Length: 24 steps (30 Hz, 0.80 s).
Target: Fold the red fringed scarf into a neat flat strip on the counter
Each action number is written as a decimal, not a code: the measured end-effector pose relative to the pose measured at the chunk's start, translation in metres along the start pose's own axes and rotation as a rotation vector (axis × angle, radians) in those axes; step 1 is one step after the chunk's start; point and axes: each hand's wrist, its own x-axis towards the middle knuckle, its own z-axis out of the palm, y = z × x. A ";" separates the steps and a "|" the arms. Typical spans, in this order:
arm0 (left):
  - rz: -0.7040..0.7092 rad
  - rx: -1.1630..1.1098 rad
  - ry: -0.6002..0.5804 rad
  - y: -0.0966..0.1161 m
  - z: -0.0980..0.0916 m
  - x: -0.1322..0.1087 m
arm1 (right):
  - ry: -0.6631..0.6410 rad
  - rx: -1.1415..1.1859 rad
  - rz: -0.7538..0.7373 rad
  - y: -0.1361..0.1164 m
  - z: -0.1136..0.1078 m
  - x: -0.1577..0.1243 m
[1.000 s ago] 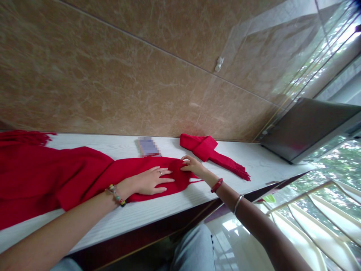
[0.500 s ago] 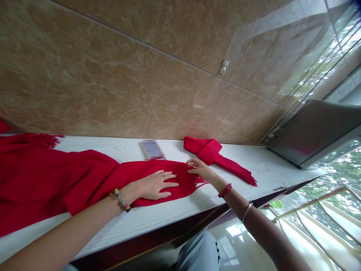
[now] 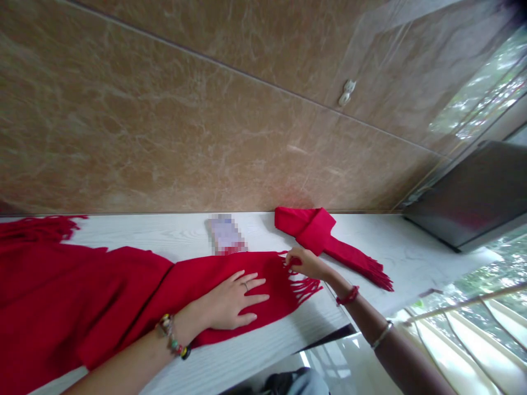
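Observation:
A long red scarf (image 3: 144,274) lies along the white counter, its fringed end toward the right. My left hand (image 3: 234,302), with a ring and a beaded bracelet at the wrist, rests flat on the cloth with fingers spread. At the far corner of that end, my right hand (image 3: 304,262) has its fingers pinched on the fringe. Several red tassels hang loose beside it, over the counter. Wrinkled red cloth spreads to the left, with more fringe (image 3: 45,227) near the wall.
A second red scarf (image 3: 317,230), folded across itself, lies behind my right hand. A blurred-out flat item (image 3: 225,233) is by the wall. A dark grey box-like object (image 3: 469,192) stands at the right end. Brown marbled tiles (image 3: 185,126) back the white counter (image 3: 148,230).
My right hand has drawn nearer to the fringe and its fingers have closed on it. More tassels now lie spread at the scarf's end. My left hand stays flat. The view has shifted slightly.

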 end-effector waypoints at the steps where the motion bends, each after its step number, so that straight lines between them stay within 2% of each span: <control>1: 0.002 -0.002 0.000 0.000 -0.001 0.000 | 0.030 -0.017 -0.009 0.000 0.002 0.000; 7: 0.001 -0.020 0.004 -0.001 -0.005 0.001 | 0.183 0.058 -0.094 0.004 0.004 0.009; 10: -0.015 -0.030 -0.010 0.000 -0.007 0.000 | 0.213 0.056 -0.060 0.012 0.006 0.018; 14: -0.018 -0.047 -0.021 -0.001 -0.007 -0.002 | 0.113 -0.035 -0.013 0.020 0.011 0.027; 19: -0.015 -0.083 -0.023 -0.002 -0.007 -0.002 | -0.041 -0.124 0.022 0.012 0.010 0.032; 21: -0.018 -0.088 -0.039 -0.002 -0.008 -0.002 | -0.059 -0.137 0.037 0.010 0.007 0.034; 24: -0.032 -0.086 -0.045 -0.002 -0.007 -0.002 | -0.015 -0.096 0.021 0.014 0.005 0.036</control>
